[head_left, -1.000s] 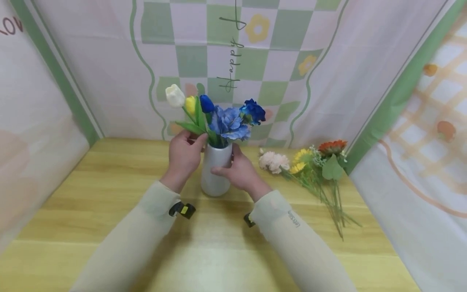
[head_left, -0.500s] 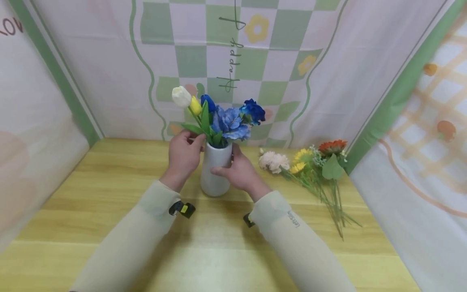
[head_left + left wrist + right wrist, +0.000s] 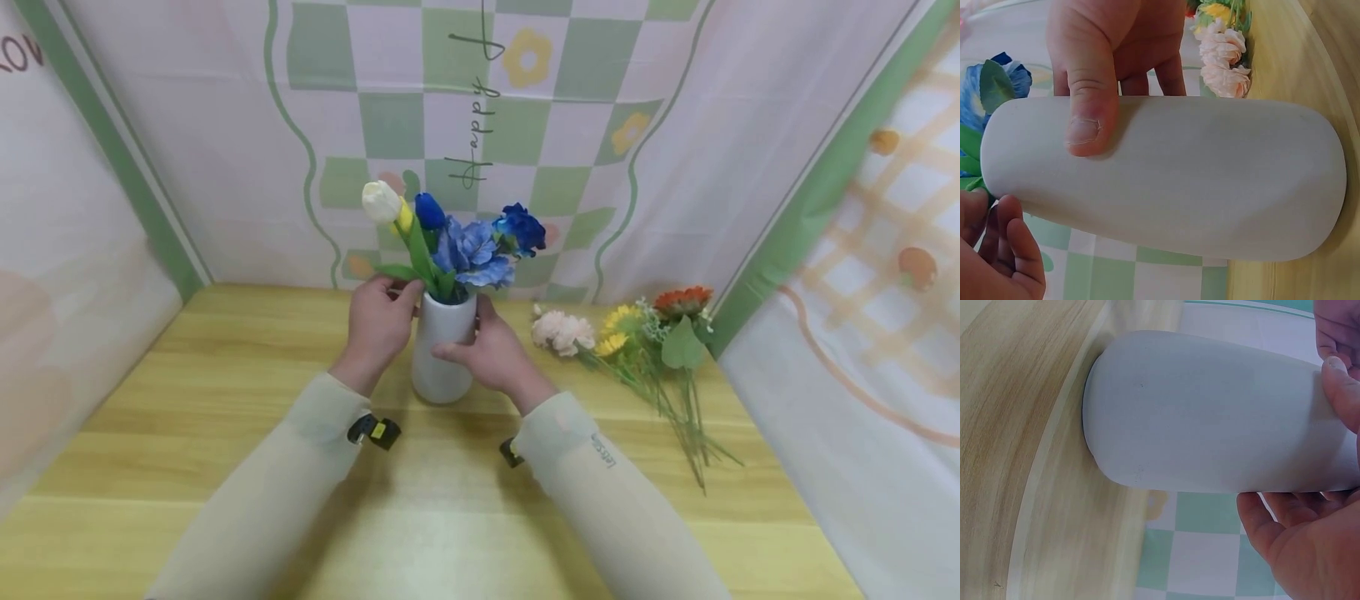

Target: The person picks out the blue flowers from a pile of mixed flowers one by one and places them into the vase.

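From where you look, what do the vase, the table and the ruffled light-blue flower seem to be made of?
The vase looks like matte white ceramic, its surface smooth and softly shaded; plastic is possible. The table shows wood grain and a soft sheen: wood or a printed laminate. The ruffled light-blue flower is probably matte fabric: wavy petals in uneven blue.

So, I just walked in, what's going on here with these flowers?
A person is handling a white vase standing on the table. The right-hand grip holds the vase's right side, thumb across its front. The left-hand grip is at the rim by the green leaves; whether it pinches one is hard to see. The vase holds a white tulip, a yellow tulip, a blue tulip and other blue flowers. Pink flowers, yellow flowers and an orange flower lie outside it, to the right.
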A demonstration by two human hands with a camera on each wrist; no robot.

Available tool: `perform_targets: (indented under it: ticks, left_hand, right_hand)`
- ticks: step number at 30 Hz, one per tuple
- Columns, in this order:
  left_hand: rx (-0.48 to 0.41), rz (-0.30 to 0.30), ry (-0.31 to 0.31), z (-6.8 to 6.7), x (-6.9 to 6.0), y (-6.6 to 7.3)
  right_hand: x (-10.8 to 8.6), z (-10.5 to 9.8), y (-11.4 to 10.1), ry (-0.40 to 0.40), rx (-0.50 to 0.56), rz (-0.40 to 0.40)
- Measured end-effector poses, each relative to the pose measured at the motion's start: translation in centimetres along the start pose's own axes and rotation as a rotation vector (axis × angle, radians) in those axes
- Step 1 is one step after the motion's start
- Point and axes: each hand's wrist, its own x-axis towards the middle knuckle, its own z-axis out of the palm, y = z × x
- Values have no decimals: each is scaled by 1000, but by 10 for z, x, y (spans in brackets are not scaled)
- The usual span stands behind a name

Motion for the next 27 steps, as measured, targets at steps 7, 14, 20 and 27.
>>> perform_targets:
  ticks: [7,14,20,27]
  left_hand:
    - [-13,4,-29,-1,-1,-2]
    - [-7,19,-53,-4,-5,-5]
    - [138,50,-39,-14,-13,-11]
    - [263,50,-103,-36,-23,-26]
  right_hand:
    - [1,0,1,5,-5,-13]
    - [0,-2,-2,-14,10,16]
    - [0,-5,-4,-9,11,29]
    - [-2,-1,-3,-21,27,30]
